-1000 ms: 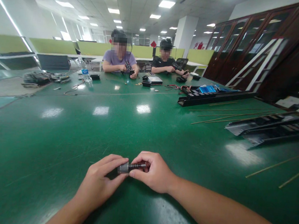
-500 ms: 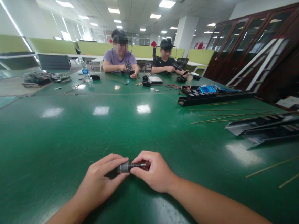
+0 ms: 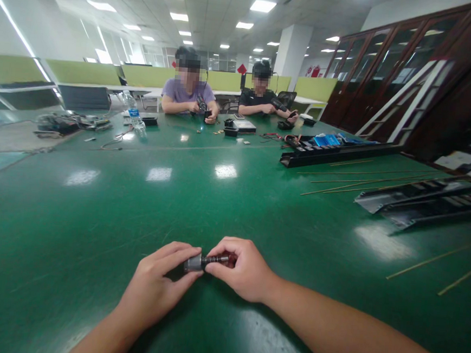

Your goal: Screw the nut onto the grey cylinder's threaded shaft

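Low over the green table, near the middle of the view, my left hand (image 3: 164, 279) is closed around a short grey metal cylinder (image 3: 193, 263) that looks like a small motor. From its right end a dark ribbed shaft (image 3: 212, 259) with a paler tip points to the right. The thumb and fingers of my right hand (image 3: 244, 269) close about this shaft, right beside the cylinder. Something reddish-brown shows under the right fingers by the shaft's tip; I cannot make out what it is.
The green table (image 3: 185, 194) spreads ahead. Black metal channels (image 3: 421, 202) and thin brass-coloured rods (image 3: 341, 185) lie to the right, with a ladder (image 3: 412, 109) behind. Two people sit across, one holding a dark device. A water bottle (image 3: 134, 114) and electronic parts (image 3: 68, 122) stand far left.
Both hands and the motor-like cylinder with its shaft stay almost exactly where they were. No clear change of grip shows.
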Demonstrator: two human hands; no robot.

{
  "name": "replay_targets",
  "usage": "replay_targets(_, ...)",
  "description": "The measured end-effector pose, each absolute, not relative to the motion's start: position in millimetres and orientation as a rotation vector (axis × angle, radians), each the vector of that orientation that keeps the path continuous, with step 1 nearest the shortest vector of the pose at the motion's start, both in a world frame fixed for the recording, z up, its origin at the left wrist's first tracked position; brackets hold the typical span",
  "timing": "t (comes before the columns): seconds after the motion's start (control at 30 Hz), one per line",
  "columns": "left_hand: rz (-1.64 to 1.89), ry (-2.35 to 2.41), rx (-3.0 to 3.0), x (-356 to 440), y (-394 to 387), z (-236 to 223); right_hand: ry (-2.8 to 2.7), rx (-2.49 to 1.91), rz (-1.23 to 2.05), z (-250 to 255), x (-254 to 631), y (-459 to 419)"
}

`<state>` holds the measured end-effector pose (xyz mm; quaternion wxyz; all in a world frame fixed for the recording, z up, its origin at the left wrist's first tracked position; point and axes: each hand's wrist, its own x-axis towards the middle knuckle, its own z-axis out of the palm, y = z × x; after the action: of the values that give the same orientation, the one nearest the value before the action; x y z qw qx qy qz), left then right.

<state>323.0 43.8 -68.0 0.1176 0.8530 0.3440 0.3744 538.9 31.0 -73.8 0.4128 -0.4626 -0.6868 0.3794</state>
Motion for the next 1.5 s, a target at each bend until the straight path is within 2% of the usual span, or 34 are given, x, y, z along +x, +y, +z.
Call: replay_targets(1.5,1.119,1.008,2.506,323.8,43.2,-61.4,-1.673,-1.198,0.957,-72.8,537.9,31.5)
